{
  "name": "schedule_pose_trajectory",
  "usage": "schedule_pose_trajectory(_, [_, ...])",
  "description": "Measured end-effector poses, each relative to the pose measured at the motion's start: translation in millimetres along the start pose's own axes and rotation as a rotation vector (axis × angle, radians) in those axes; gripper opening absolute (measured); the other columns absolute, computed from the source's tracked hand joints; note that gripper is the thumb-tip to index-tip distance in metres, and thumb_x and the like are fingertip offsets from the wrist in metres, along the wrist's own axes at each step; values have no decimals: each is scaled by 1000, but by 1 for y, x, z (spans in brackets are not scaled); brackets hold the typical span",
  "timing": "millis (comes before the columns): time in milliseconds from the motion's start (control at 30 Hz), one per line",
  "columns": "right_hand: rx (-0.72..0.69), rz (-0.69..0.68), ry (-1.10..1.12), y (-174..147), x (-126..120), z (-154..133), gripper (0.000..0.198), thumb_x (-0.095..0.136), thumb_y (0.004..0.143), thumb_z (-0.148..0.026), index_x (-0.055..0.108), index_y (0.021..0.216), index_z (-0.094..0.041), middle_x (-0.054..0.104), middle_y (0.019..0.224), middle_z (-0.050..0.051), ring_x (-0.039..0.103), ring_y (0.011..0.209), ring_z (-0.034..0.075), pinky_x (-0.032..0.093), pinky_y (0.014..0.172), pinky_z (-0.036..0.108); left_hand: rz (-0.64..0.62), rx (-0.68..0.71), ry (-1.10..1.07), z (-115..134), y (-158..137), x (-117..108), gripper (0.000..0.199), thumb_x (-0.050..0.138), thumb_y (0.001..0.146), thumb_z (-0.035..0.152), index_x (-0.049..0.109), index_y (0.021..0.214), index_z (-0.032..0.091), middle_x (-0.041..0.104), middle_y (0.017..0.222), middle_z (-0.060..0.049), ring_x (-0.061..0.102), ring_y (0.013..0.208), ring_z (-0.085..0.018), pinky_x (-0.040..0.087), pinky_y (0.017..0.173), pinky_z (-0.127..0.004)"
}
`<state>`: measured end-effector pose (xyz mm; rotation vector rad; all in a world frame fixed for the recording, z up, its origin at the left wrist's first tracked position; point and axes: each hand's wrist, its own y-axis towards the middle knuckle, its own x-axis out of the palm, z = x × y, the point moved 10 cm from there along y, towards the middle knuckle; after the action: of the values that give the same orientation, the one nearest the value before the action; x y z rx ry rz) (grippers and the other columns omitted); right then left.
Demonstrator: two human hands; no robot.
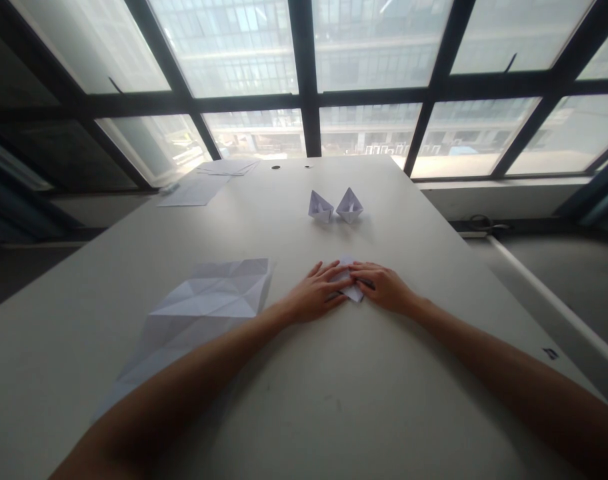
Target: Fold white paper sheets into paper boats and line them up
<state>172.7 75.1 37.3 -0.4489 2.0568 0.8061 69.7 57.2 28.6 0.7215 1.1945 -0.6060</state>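
Observation:
A small piece of folded white paper [353,293] lies on the white table, largely covered by both hands. My left hand [317,293] rests flat across its left part, fingers spread. From the other side, my right hand [384,285] has bent fingers on the paper's right edge, with the fingertips of both hands close together. Beyond them, two folded paper boats [321,208] [350,207] stand side by side. To the left, a creased sheet of white paper [209,293] lies unfolded, partly hidden behind my left forearm.
Flat white sheets [199,190] lie at the far left of the table [304,400]. Dark-framed windows [309,73] rise past its far edge. A small dark mark [550,353] shows near the right edge, and a pale pipe [559,300] runs along the floor.

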Motion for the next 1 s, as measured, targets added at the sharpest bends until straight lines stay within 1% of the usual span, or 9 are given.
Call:
schedule_pose_trajectory(133, [21, 3, 20, -1, -1, 3, 36, 56, 86, -17, 71, 117, -27, 67, 127, 4, 57, 125, 22, 43, 108, 38, 62, 9, -14, 5, 0, -10, 40, 53, 97, 38, 54, 137, 34, 52, 137, -6, 41, 135, -24, 28, 118, -44])
schedule_pose_trajectory(233, [12, -10, 36, -2, -1, 2, 40, 56, 82, -13, 72, 116, -27, 68, 126, 3, 58, 124, 22, 43, 108, 38, 76, 4, -16, 6, -1, -14, 37, 54, 96, 40, 58, 133, 35, 56, 126, -6, 49, 122, -24, 37, 111, -41])
schedule_pose_trajectory(333, [10, -22, 45, -2, -1, 2, 50, 51, 78, -5, 71, 118, -26, 67, 127, 1, 58, 125, 21, 41, 110, 38, 98, 2, -20, 4, 0, -16, 35, 47, 99, 41, 59, 131, 34, 59, 121, -6, 51, 116, -23, 39, 107, -40])
schedule_pose_trajectory(467, [10, 5, 62, -3, -3, 2, 60, 48, 72, -1, 66, 125, -24, 66, 129, 2, 59, 123, 20, 42, 109, 35, 167, -47, -61, -8, 2, -20, 34, 39, 103, 37, 64, 124, 27, 65, 114, -6, 56, 109, -21, 41, 104, -39])
schedule_pose_trajectory(533, [17, 19, 63, -4, -4, 4, 57, 51, 73, -5, 66, 125, -23, 67, 128, 3, 60, 121, 21, 43, 107, 35, 195, -78, -90, -15, 3, -20, 33, 39, 103, 35, 67, 117, 23, 67, 111, -7, 58, 106, -21, 43, 101, -38])
schedule_pose_trajectory(600, [23, 22, 66, -4, -2, 6, 46, 54, 79, -10, 69, 120, -23, 67, 127, 4, 61, 120, 22, 44, 106, 36, 210, -95, -110, -19, 3, -20, 31, 41, 103, 34, 68, 111, 22, 68, 109, -6, 58, 105, -21, 45, 98, -37])
schedule_pose_trajectory(733, [26, 57, 86, -3, -4, 10, 26, 54, 88, -18, 74, 105, -23, 68, 124, 6, 61, 118, 21, 46, 105, 36, 220, -115, -91, -23, 2, -18, 23, 50, 99, 32, 69, 111, 25, 66, 111, -6, 58, 107, -21, 46, 97, -37])
schedule_pose_trajectory(833, [15, 84, 78, -2, -7, 10, 22, 56, 89, -18, 75, 100, -22, 68, 121, 7, 61, 113, 22, 47, 102, 36, 230, -146, -60, -27, 0, -18, 21, 54, 98, 31, 70, 111, 27, 66, 107, -5, 57, 104, -22, 47, 93, -37])
schedule_pose_trajectory(1000, [27, 123, 46, -2, -11, 12, 18, 57, 89, -16, 74, 95, -21, 71, 100, 6, 61, 98, 21, 49, 92, 35, 239, -160, -35, -31, 2, -19, 19, 54, 97, 26, 72, 104, 25, 68, 99, -4, 59, 95, -21, 47, 88, -35])
